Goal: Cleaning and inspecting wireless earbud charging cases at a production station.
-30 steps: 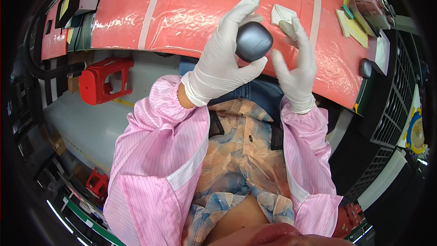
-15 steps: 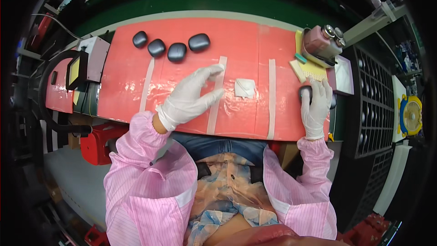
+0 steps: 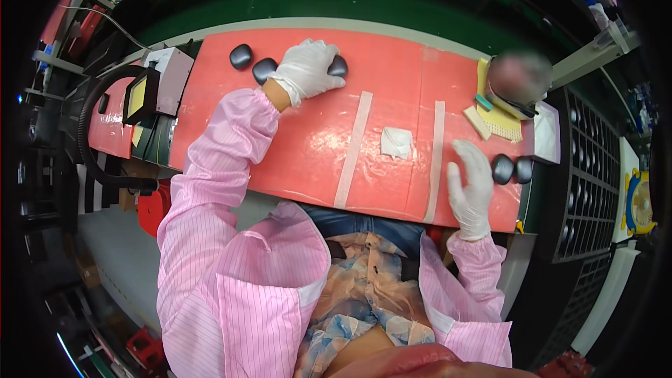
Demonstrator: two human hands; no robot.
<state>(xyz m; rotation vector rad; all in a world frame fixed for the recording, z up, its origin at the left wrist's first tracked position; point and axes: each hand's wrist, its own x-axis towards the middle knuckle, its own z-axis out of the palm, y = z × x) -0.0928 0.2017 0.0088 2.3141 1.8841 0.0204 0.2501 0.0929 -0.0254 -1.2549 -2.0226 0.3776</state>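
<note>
My left hand [image 3: 305, 70], in a white glove, reaches to the far left of the red mat [image 3: 301, 150]. Its thumb and fingers close round a glossy dark rounded case [image 3: 338, 66], which shows between them. Beside that hand lie two similar cases, one at the left [image 3: 241, 57] and one partly covered by the glove [image 3: 264, 71]. My right hand [image 3: 472, 187], gloved too, is held open over the right side of the mat with nothing in it. Just right of it sit two dark cases [image 3: 502, 169] [image 3: 523, 169] side by side. A folded white cloth [image 3: 396, 143] lies between my hands.
Pale tape strips [image 3: 353, 150] cross the mat. At the back right stand a blurred container [image 3: 519, 77], yellow pads [image 3: 505, 127] and a box of white sheets [image 3: 546, 133]. A black rack [image 3: 591, 168] is at the right, a boxy device with a black hose [image 3: 87, 147] at the left.
My left hand has moved forward from mid-mat onto the far right case of the row. My right hand has let go of a case at the right and drawn left. The view has shifted.
</note>
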